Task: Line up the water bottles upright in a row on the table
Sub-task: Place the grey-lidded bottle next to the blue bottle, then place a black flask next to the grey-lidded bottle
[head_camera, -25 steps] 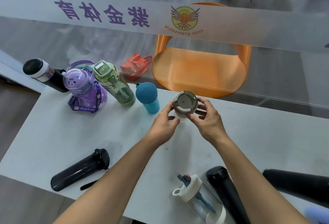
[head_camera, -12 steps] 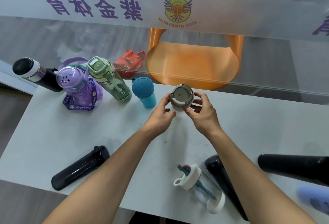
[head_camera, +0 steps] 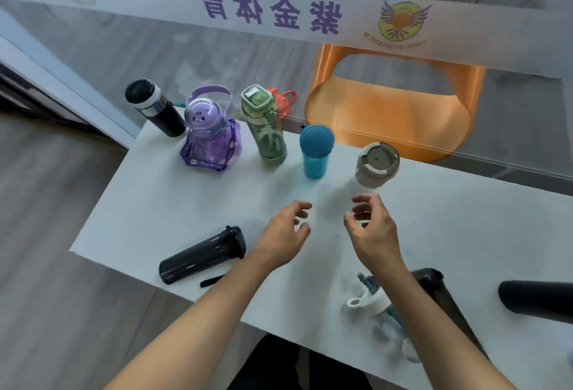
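Observation:
Along the far edge of the white table (head_camera: 173, 203) stands a row of upright bottles: a black flask (head_camera: 155, 107), a purple bear-lid bottle (head_camera: 209, 135), a green bottle (head_camera: 265, 126), a blue bottle (head_camera: 316, 153) and a beige-lidded bottle (head_camera: 375, 164). My left hand (head_camera: 286, 231) and my right hand (head_camera: 370, 228) hover open just in front of the beige-lidded bottle, touching nothing. A dark bottle (head_camera: 201, 254) lies on its side at the near left. A clear bottle with a white lid (head_camera: 383, 318), a black bottle (head_camera: 440, 296) and a black flask (head_camera: 536, 299) lie at the near right.
A glass partition with a printed white band (head_camera: 279, 14) rises right behind the table's far edge. An orange chair (head_camera: 390, 110) and a red bottle (head_camera: 283, 102) sit beyond the glass. Wooden floor lies to the left of the table.
Both hands have let go of the beige-lidded bottle and pulled back toward me. The bottle now stands upright to the right of the blue one. The view has shifted left.

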